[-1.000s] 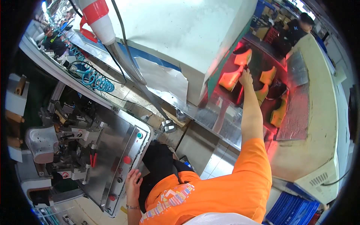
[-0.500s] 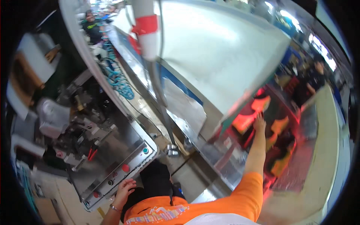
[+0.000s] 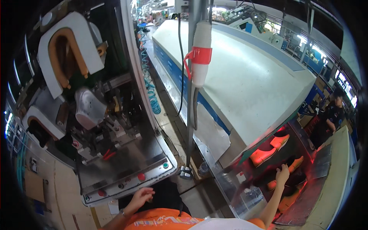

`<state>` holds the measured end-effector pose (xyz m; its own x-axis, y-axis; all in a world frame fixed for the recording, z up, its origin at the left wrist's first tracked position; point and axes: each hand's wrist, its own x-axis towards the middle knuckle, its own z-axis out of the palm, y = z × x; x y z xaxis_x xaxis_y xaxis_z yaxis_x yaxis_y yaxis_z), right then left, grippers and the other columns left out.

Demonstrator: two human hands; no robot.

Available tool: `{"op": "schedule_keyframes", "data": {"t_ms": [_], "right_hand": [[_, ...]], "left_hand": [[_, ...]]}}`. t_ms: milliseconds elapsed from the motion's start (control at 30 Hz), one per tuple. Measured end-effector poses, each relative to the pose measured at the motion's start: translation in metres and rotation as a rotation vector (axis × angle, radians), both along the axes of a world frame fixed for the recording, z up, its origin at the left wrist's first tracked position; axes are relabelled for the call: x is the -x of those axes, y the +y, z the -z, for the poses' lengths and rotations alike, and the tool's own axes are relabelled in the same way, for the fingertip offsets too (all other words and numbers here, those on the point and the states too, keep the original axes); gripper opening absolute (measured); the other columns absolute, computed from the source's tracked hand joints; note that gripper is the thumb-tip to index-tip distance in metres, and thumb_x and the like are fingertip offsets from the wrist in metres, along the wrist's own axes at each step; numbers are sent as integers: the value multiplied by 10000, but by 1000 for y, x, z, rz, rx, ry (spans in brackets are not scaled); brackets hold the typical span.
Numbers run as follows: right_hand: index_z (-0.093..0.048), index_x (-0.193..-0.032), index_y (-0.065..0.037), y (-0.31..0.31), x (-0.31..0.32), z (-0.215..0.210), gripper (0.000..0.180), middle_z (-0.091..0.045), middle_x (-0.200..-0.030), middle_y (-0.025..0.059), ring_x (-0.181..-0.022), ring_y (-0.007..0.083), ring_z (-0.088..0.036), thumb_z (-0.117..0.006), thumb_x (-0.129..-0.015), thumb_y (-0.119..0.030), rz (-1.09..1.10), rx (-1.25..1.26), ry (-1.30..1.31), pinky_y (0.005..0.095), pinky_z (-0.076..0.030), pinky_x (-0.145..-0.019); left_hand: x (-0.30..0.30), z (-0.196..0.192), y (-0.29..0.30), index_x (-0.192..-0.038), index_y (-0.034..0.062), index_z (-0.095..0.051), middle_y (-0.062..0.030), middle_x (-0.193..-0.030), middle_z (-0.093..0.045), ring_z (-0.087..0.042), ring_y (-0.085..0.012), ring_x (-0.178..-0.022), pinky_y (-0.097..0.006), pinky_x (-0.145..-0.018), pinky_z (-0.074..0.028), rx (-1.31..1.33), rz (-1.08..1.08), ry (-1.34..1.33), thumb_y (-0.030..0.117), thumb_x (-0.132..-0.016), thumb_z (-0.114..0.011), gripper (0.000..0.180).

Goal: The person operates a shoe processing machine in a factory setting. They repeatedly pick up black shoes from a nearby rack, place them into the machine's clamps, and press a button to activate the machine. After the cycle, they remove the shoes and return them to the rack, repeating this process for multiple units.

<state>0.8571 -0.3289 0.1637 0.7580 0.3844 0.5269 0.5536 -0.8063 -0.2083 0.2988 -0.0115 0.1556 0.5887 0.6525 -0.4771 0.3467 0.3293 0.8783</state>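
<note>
My right hand [image 3: 283,175] reaches into the red-lit bay at the right. Its fingers point away from me, bent, right beside the near end of an orange-glowing shoe [image 3: 296,165]. Whether they touch or grip it cannot be made out. Another shoe [image 3: 272,185] lies just left of that wrist. Farther back are a shoe [image 3: 263,156] and one more shoe [image 3: 280,142]. Closest to me glows another shoe [image 3: 288,202]. My left hand [image 3: 143,196] hovers before the control panel [image 3: 130,181], fingers loosely curled and apart, with nothing visible in it.
At the left stands a machine with a silver shoe form [image 3: 89,109] and a padded arch [image 3: 65,50] above it. A pole [image 3: 191,107] with a red-banded white sleeve rises ahead. Behind it is a long white machine hood [image 3: 237,80]. A person [image 3: 332,115] is at the far right.
The view has swung, so everything sits differently in it. My right hand has drawn back toward me among the shoes, from the far ones to the middle. My left hand stays near the panel.
</note>
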Motion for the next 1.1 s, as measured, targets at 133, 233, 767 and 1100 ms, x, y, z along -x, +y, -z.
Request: {"op": "schedule_keyframes", "data": {"t_ms": [133, 233, 767, 1100], "right_hand": [[-462, -746, 30, 26, 137, -107, 266, -457, -725, 99, -649, 270, -460, -683, -622, -49, -270, -289, 111, 311, -374, -586], [-483, -756, 46, 52, 206, -112, 296, -439, -697, 75, -659, 197, -432, -713, -633, -93, -591, -669, 237, 273, -352, -579], [-635, -752, -51, 232, 332, -135, 244, -473, -795, 61, -713, 189, -501, -694, -539, 54, -1453, -557, 418, 258, -391, -585], [-634, -887, -11, 279, 300, -130, 390, -559, -873, 118, -841, 212, -550, -589, -785, -385, -1772, -826, 1202, 293, -422, -730]], "left_hand": [[-67, -12, 1, -1158, 25, -478, -80, -1091, -566, -522, -113, -946, -215, -776, -411, -44, 227, -297, 142, -883, -485, 298], [-109, -42, -23, -1224, 42, -428, -41, -1144, -517, -480, -110, -1038, -244, -834, -392, 54, 297, -394, 230, -910, -470, 368], [-29, -131, 112, -1135, 53, -513, -79, -1123, -566, -522, -178, -1052, -341, -905, -395, 321, 194, -626, 337, -907, -425, 374], [16, -200, 112, -938, 31, -605, -41, -967, -612, -556, -104, -910, -253, -831, -418, 181, 335, -390, 273, -862, -534, 264]]}}
